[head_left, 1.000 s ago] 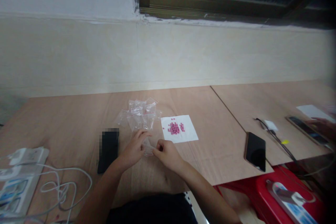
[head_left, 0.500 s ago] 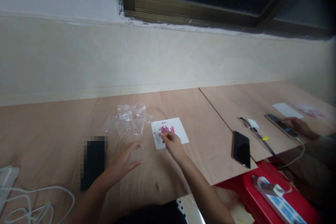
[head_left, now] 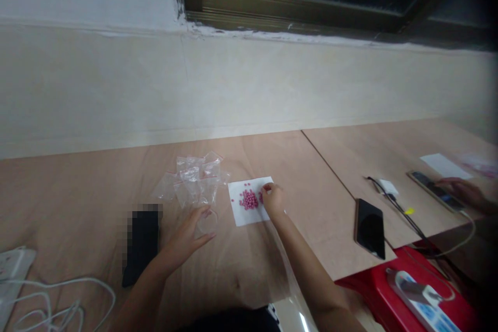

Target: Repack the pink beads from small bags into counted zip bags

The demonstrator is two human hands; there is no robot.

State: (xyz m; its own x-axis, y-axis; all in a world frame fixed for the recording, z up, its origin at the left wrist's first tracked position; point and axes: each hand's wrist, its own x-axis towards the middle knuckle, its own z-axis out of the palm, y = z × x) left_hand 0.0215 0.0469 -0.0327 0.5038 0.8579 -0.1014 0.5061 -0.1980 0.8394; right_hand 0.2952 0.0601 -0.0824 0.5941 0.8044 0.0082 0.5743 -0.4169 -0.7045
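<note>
My left hand (head_left: 190,231) is curved above the table, thumb and fingers around the rim of a clear round thing (head_left: 207,223), thin and see-through. To the right, small pink beads (head_left: 249,199) lie in a loose pile on a square of white paper (head_left: 243,219). My right hand (head_left: 274,199) is over the paper's right side, its fingertips pinched together by a few beads set apart from the pile. Whatever is between those fingertips is too small to make out. Behind my left hand lies a heap of clear zip bags (head_left: 190,179).
A black, partly pixelated thing (head_left: 142,244) lies left of my left arm. White cables (head_left: 58,282) and a power strip (head_left: 15,270) are farther left. At right are a phone (head_left: 369,228), black cables (head_left: 389,199), another person's hand (head_left: 459,189) on a phone, and a red stool (head_left: 373,290).
My right hand has moved right, from the front of the bead pile to the paper's right side, so more of the pile shows. My left hand stays around the clear round thing.
</note>
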